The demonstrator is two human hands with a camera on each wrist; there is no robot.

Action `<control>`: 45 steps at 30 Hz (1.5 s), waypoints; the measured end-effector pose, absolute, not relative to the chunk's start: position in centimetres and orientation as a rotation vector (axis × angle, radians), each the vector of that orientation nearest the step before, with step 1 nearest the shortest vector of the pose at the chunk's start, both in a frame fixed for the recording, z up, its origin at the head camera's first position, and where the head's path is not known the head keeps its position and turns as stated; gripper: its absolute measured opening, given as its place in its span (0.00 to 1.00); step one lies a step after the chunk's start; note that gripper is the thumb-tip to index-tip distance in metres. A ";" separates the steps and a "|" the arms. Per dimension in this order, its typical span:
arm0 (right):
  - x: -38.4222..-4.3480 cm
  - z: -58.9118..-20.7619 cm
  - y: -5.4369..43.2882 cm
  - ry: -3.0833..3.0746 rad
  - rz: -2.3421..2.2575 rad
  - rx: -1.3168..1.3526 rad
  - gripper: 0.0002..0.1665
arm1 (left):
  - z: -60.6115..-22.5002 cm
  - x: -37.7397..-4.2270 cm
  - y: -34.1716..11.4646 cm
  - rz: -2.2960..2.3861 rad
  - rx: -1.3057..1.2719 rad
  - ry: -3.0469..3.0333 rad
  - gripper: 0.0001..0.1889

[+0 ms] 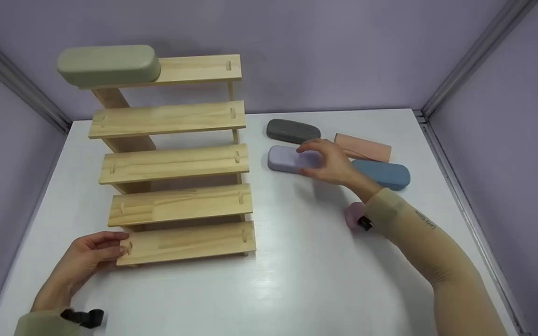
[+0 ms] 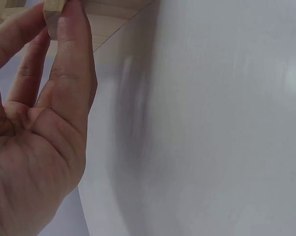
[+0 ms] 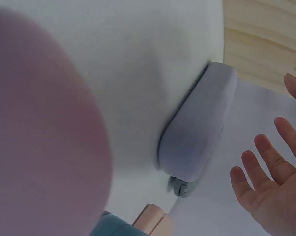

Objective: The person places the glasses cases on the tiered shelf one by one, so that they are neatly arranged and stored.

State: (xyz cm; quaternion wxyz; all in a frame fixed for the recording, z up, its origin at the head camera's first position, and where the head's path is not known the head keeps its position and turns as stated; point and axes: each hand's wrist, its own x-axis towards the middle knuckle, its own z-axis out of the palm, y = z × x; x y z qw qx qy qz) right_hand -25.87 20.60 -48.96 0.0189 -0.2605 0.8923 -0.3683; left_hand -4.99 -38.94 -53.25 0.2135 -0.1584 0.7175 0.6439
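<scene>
sharing a glossy white table (image 1: 297, 289), wooden rack (image 1: 175, 162), lavender case (image 1: 283, 157), purple walls (image 1: 343, 56)

White table (image 1: 287, 289): wooden rack (image 1: 180, 164); right of rack, grey case (image 1: 293, 131), lavender case (image 1: 282, 158), peach case (image 1: 367, 148), blue case (image 1: 386, 175), mauve object (image 1: 354, 213). Atop rack: green case (image 1: 108, 64).
</scene>
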 end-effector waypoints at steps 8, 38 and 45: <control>-26.4 -50.6 20.8 2.786 -1.029 -0.690 0.31 | -53.4 -5.1 -39.1 1.845 -0.455 1.948 0.16; -28.8 -50.3 19.8 2.720 -0.641 -0.575 0.33 | -53.6 -5.0 -39.3 1.776 -0.473 1.951 0.16; -28.7 -49.8 20.0 2.706 -0.578 -0.569 0.35 | -53.5 -5.1 -38.9 1.834 -0.494 1.919 0.17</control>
